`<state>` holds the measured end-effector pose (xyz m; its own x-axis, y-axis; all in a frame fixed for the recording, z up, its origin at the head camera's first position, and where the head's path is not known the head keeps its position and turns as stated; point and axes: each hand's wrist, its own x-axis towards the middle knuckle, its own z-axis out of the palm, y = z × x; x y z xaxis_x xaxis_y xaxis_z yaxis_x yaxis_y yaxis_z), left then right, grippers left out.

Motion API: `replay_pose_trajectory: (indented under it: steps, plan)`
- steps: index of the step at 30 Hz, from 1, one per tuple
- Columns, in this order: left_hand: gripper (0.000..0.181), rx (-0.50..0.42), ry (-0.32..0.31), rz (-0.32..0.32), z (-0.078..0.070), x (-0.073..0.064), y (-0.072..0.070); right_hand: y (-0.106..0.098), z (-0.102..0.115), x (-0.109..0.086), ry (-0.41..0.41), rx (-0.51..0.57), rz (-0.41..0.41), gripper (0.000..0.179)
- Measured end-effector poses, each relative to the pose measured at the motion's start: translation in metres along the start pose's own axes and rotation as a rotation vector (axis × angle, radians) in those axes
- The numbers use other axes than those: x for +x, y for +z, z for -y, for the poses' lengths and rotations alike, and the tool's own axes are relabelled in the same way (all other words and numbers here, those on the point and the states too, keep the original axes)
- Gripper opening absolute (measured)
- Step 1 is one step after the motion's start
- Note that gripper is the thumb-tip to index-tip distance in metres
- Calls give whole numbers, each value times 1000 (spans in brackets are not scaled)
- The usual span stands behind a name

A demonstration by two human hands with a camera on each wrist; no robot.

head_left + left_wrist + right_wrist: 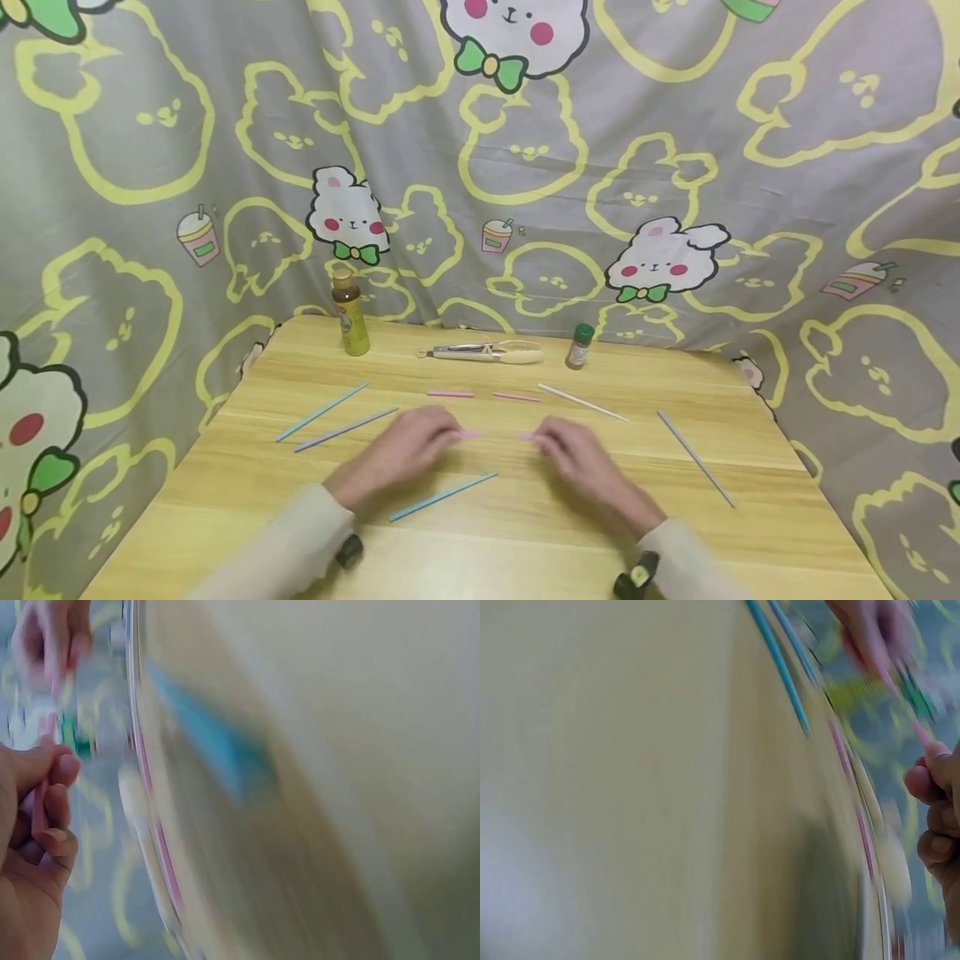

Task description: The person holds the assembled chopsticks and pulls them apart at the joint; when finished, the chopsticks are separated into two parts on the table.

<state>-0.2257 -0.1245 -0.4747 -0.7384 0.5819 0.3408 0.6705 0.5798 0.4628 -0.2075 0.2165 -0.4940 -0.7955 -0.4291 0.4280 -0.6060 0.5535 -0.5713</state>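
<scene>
two short pink sticks (450,393): placed, near side of tongs (480,354). left hand (422,435) and right hand (583,457), apart, each pinch a pink piece (471,433). five longer sticks (443,497): untouched.

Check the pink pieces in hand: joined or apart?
Apart: a gap separates the pink piece in the left hand from the other piece in the right hand.
</scene>
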Motion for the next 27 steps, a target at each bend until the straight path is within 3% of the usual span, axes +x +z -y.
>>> replay_pose_trajectory:
  steps: [3,6,9,17,27]
  plan:
    - [9,29,-124,-47,21,-13,-20,-28,-16,-13,200,-33,-96,7]
    - [11,37,-193,-9,35,-22,-35,-49,-28,-19,336,-40,-124,9]
    - [15,44,-170,29,44,-24,-41,-54,-34,-15,328,-48,-118,12]
    - [17,40,-160,61,51,-13,-37,-35,-39,0,255,-78,-118,11]
    - [7,59,-166,67,54,7,-25,-13,-33,29,285,-75,-46,8]
